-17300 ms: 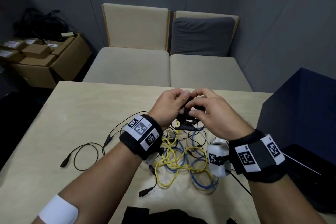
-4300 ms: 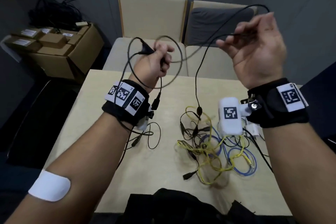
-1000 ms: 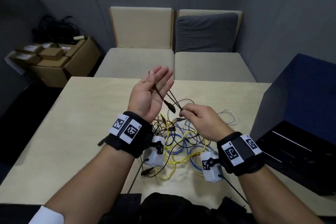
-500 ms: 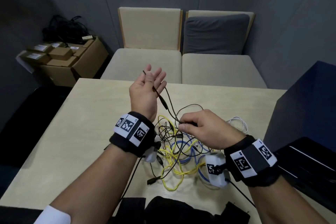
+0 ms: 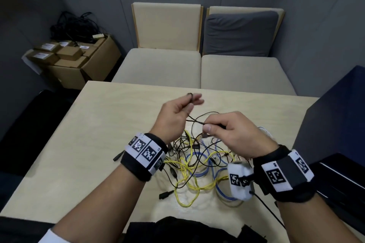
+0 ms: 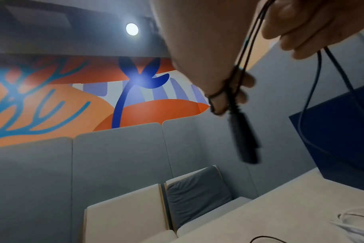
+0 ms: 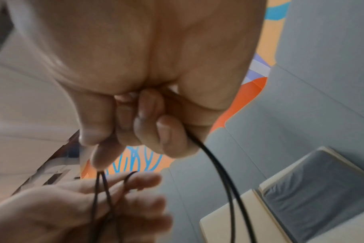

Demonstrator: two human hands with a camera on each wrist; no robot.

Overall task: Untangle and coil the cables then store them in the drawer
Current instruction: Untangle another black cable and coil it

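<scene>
A thin black cable (image 5: 199,120) runs between both hands above the table (image 5: 94,144). My left hand (image 5: 192,102) is raised, its fingers bent to the right with a loop of the cable round them. In the left wrist view the cable's black plug (image 6: 244,138) hangs below the thumb. My right hand (image 5: 206,125) pinches the same cable between thumb and forefinger close beside the left. Two strands (image 7: 224,180) drop from that pinch. Under the hands lies a tangle of yellow cable (image 5: 187,171), blue cable (image 5: 219,189) and more black ones.
A white cable (image 5: 265,132) lies behind my right hand. A dark blue cabinet (image 5: 335,124) stands at the table's right edge, with what looks like a black drawer (image 5: 339,179) pulled out below it. Two chairs (image 5: 166,65) stand beyond the table, cardboard boxes (image 5: 75,61) on the floor left.
My left hand has tipped from an upright open palm to fingers bent over the cable loop. My right hand has risen slightly toward it, still pinching the cable.
</scene>
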